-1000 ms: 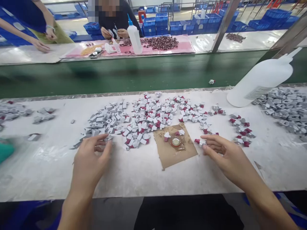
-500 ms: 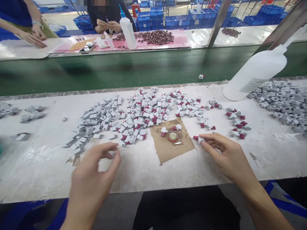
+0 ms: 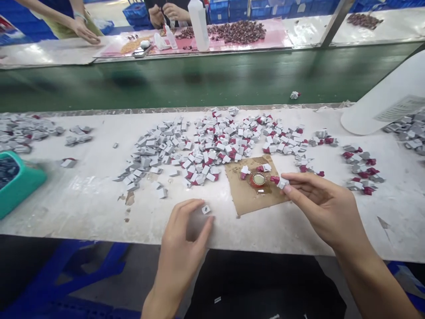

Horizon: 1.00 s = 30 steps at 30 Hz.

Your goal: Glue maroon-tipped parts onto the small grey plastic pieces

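Note:
Between the thumb and index fingertips of my left hand (image 3: pixel 187 232) is a small grey plastic block (image 3: pixel 206 209), its end with a dark hole facing up. My right hand (image 3: pixel 320 206) is closed in a pinch on a grey-and-maroon plastic piece (image 3: pixel 282 182), its maroon end pointing left over the cardboard square (image 3: pixel 242 199). On the cardboard sits a round red-rimmed cap (image 3: pixel 258 179) with pale contents, in a wet patch. Two grey-and-maroon pieces (image 3: pixel 264 168) lie just behind the cap. Behind both hands spreads a pile of grey blocks and grey-and-maroon pieces (image 3: pixel 215 144).
A large white bottle (image 3: pixel 381 97) leans at the right, near more grey blocks (image 3: pixel 411 133). At the left edge stands a green bin (image 3: pixel 29 181). A green conveyor belt (image 3: pixel 199 84) runs behind the table. Across it, two people's hands (image 3: pixel 174 13) work beside a white bottle (image 3: pixel 199 26).
The view has turned left and down. My left hand has moved right, nearer the cardboard, with a grey block now at its fingertips. My right hand has brought its piece closer to the cap.

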Tool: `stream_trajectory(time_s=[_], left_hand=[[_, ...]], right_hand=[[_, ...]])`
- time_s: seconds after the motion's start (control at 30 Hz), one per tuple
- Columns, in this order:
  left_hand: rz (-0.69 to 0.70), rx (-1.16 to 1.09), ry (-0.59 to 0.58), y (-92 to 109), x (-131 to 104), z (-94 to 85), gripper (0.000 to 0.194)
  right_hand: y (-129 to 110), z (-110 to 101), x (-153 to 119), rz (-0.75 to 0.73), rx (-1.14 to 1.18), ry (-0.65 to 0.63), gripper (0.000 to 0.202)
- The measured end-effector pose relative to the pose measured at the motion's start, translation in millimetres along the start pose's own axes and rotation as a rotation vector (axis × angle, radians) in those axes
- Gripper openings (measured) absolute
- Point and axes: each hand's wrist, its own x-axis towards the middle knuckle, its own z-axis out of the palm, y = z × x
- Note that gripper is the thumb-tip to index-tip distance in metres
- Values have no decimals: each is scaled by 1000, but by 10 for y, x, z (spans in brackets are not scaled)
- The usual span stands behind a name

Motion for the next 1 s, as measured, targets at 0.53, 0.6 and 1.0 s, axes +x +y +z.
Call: stream_trajectory(time_s=[0.53,0.6,1.0], left_hand=[[311,224,79,22,24,237,50],[333,218,31,17,19,223,50],[-27,-93,-149,156,246,160,25]], right_hand=[[-38,88,146,-94,-8,-52,16],[-35,103,133,-96,-2,-74,16],[-42,146,119,-12,34,-111,18]])
